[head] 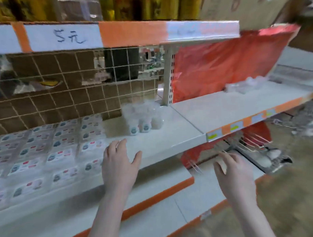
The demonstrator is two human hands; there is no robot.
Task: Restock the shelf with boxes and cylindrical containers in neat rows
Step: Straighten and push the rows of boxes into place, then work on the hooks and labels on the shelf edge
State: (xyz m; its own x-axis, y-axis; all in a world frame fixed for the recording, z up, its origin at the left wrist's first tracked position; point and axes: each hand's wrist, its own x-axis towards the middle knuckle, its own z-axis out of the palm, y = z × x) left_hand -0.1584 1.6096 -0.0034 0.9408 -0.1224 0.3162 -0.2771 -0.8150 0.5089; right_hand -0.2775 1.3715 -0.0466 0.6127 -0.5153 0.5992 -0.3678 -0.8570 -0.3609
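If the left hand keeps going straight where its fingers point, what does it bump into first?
Probably the clear cylindrical containers standing on the shelf. The left hand points up and back along bare shelf toward them, though blur makes depth hard to judge.

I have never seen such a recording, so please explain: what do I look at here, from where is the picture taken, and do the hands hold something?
No machine here: a person wears one camera on the head, looking forward and down at a shop shelf. The left hand reaches open over the shelf, near rows of flat labelled boxes. Behind it stand clear cylindrical containers. The right hand hangs lower, fingers loosely bent; neither has a grip on anything. The picture is blurred, so the labels cannot be read. A handwritten price tag sits above.
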